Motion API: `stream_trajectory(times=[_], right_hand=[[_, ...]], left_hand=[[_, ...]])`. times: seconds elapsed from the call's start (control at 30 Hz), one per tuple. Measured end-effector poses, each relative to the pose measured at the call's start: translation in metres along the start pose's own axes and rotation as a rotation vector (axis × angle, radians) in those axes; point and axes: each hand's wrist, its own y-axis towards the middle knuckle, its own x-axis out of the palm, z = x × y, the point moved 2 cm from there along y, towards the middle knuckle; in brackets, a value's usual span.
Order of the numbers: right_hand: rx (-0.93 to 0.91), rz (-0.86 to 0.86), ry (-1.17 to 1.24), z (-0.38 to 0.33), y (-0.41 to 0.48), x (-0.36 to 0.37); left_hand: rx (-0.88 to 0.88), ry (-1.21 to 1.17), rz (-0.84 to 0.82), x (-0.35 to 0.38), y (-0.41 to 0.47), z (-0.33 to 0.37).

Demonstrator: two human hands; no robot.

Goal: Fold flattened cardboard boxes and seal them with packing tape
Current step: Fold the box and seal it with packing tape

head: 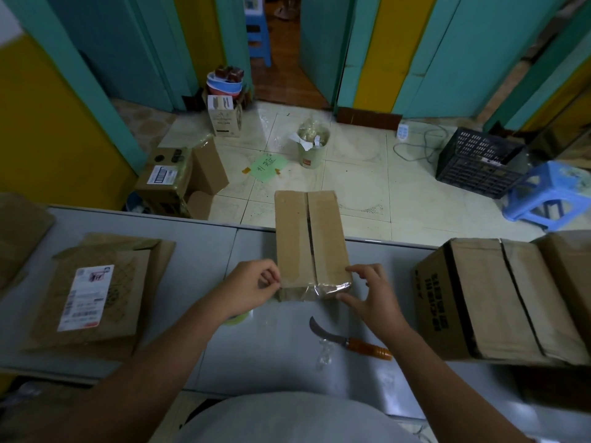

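In the head view, the box [308, 244] lies with its long axis pointing away from you, its far end overhanging the bench [192, 251] edge. Both hands flank its near end. Your left hand [252, 289] is just left of it, fingers pinched narrowly on the tape strip [315, 287]. Your right hand [371, 292] curls round the near right corner, thumb against the taped face. Nearer you than the box lies a knife [348, 340]. Right of it stands a larger carton [499, 298], well apart.
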Motion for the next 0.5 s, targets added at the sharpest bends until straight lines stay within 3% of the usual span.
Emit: stream_trajectory(times=[0.5], right_hand=[[0.122,-0.08,-0.042,-0.012,-0.002,-0.003]], left_hand=[[-0.103,0.063,0.031,0.011,-0.007,0.023]])
